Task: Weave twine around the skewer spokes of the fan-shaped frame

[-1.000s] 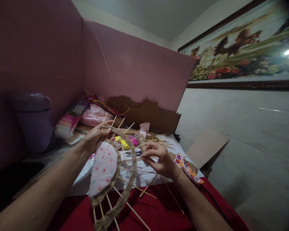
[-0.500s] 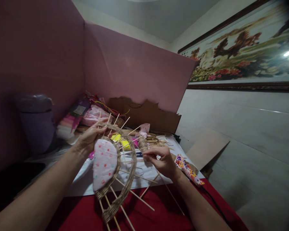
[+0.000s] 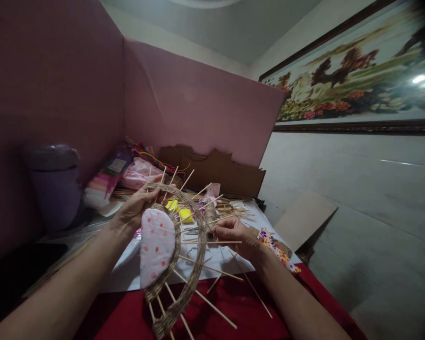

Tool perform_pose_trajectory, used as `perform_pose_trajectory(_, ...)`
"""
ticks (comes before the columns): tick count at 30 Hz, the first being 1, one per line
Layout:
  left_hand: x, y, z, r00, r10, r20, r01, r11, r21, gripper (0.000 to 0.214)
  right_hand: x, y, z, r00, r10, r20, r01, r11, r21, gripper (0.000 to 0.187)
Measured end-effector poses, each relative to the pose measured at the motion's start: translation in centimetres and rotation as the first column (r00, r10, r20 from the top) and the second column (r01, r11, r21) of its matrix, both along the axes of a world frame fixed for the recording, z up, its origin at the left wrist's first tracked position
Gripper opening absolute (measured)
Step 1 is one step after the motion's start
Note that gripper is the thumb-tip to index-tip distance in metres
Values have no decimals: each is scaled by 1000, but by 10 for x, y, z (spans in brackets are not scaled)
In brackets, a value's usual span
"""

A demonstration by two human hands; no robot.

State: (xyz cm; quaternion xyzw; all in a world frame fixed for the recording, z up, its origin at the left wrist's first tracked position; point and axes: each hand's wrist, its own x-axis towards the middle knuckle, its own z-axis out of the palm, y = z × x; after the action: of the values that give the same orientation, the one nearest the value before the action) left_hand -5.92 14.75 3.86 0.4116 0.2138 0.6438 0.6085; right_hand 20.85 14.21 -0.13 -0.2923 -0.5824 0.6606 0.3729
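The left hand (image 3: 136,208) grips the upper end of the half-round twine-woven frame (image 3: 201,236) above the red tablecloth (image 3: 123,316), the right hand (image 3: 233,231) pinches something indistinct beside its rim, apparently mid-weave, and the next pass likely needs steady tension around a stick (image 3: 216,309).

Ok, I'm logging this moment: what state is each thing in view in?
Woven frame: held up, sticks jutting past its outer band
Left hand: closed on the frame's upper end
Right hand: fingers bent; whether it holds anything is unclear
Spotted fabric: flat across the frame's inner part
Twine roll: wound, partly hidden
Brown cardboard: upright, top edge ragged
Purple bin: upright, plastic over its top
Framed picture: hung on the wall
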Motion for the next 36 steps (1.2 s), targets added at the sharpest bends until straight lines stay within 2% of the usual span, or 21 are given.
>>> perform_pose_trajectory(5, 5, 0, -4, 1000, -14, -24, 14, 1000, 11, 54, -5, 1, -4, 998, -43, 42, 42, 999, 24, 26)
perform_pose_trajectory(10, 5, 0, -6, 1000, -19, -25, 19, 1000, 15, 53, -9, 0, -2, 998, -52, -46, 55, 996, 73, 27)
perform_pose_trajectory(14, 4, 2, -9, 1000, -24, -6, 24, 1000, 9, 55, -10, 1, -3, 991, -71, -109, 76, 996, 44, 25)
perform_pose_trajectory(24, 8, 5, -13, 998, -2, 57, 9, 994, -110, 53, -9, 4, -7, 995, -74, -62, 78, 995, 68, 26)
perform_pose_trajectory(29, 15, 3, -11, 999, 32, 36, -25, 985, -171, 38, -9, 4, -7, 990, -113, -87, 121, 988, 95, 22)
perform_pose_trajectory(32, 21, 0, -12, 999, -44, 8, 45, 960, -276, 20, -7, 4, -5, 985, -156, -71, 161, 983, 83, 25)
perform_pose_trajectory(36, 27, -2, -19, 986, -151, 65, 163, 939, -304, 22, -2, 3, 3, 981, -169, -96, 176, 982, 71, 31)
